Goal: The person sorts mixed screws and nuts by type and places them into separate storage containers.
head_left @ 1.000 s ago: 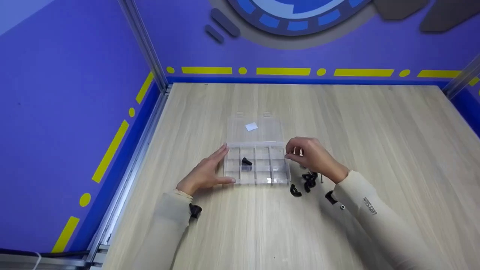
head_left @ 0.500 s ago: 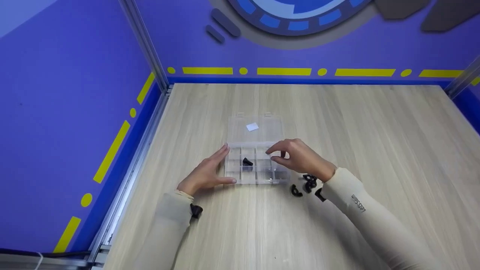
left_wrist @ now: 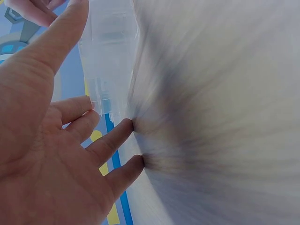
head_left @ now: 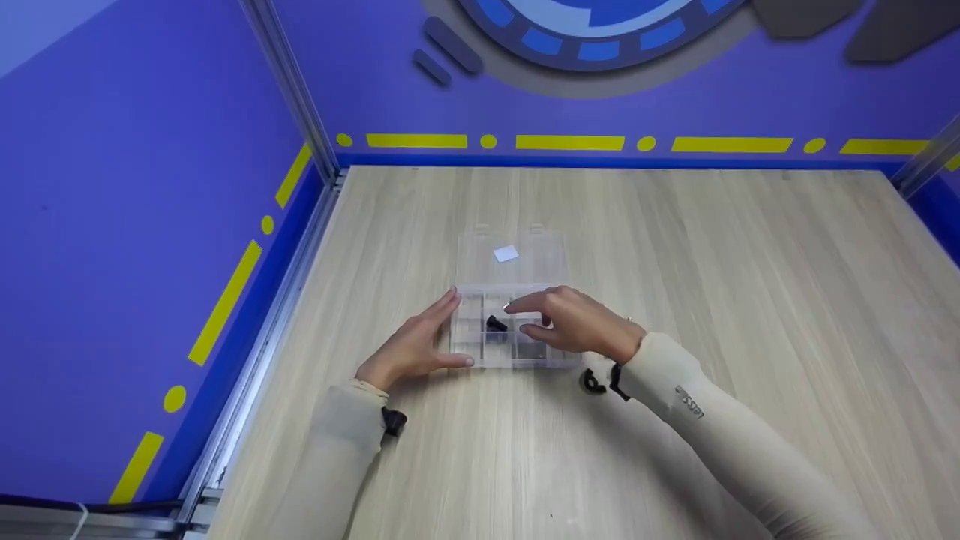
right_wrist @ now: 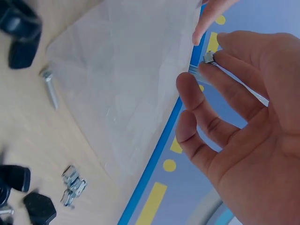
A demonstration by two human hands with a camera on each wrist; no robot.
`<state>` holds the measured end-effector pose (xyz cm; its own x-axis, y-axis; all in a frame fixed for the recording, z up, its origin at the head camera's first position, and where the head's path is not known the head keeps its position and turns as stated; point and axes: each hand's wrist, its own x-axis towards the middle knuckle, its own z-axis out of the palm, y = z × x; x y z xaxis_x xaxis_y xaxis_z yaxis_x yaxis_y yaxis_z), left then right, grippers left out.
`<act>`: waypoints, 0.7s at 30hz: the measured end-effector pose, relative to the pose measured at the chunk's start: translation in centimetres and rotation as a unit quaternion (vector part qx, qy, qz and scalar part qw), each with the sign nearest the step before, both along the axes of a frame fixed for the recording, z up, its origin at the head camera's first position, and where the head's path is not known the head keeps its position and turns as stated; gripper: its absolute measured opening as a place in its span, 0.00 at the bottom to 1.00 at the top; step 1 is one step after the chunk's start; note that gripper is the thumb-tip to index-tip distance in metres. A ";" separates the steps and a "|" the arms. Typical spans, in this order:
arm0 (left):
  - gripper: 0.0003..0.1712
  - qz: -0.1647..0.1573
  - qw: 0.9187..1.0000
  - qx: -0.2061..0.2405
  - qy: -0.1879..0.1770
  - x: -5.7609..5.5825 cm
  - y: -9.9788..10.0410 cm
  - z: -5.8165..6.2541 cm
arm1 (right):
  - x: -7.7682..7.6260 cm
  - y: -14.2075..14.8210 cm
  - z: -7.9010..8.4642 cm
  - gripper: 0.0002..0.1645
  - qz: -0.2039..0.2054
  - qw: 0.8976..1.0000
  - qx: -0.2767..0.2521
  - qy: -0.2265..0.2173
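Observation:
A clear plastic compartment box [head_left: 472, 352] lies on the table with its lid [head_left: 480, 262] folded back. My left hand [head_left: 412, 349] rests at the box's left side, fingers and thumb extended and spread; in the left wrist view its fingertips [left_wrist: 125, 124] are near the tabletop beside the box [left_wrist: 112, 42]. Over the box's middle compartments, my right hand [head_left: 577, 322] pinches a small shiny metal piece [right_wrist: 209, 57], like a nut, between thumb and index finger. A black knob-like part [head_left: 496, 324] lies in a compartment just left of these fingers. The right hand covers the right-hand compartments.
Right of the box lies a black curved part [head_left: 593, 382]. The right wrist view shows a screw [right_wrist: 49, 88], a small cluster of metal nuts [right_wrist: 73, 186] and black parts [right_wrist: 40, 207] on the tabletop. A white label [head_left: 506, 253] sticks to the lid.
My right hand has moved left from the box's right edge to above its middle compartments, with the fingers still pinched. The left hand has stayed in place.

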<state>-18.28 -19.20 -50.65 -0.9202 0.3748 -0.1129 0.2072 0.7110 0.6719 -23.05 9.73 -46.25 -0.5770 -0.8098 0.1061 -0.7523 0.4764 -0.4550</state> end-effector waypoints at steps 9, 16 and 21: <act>0.63 -0.003 1.000 -0.002 0.002 0.0 0.1 0.0 | -0.1 -1.3 -0.8 0.16 0.004 1.000 0.019 -0.001; 0.63 -0.002 1.000 -0.009 0.004 -0.1 0.1 0.0 | -0.2 -1.4 -0.8 0.16 0.004 1.000 0.017 0.010; 0.63 -0.006 1.000 -0.011 0.007 -0.1 -0.1 -0.2 | -0.2 -1.4 -0.8 0.16 0.008 1.000 0.010 0.016</act>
<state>-18.40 -19.25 -50.84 -0.9169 0.3842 -0.1083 0.2260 0.7233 0.6525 -23.28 8.30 -47.04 -0.5605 -0.8212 0.1074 -0.7737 0.4729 -0.4215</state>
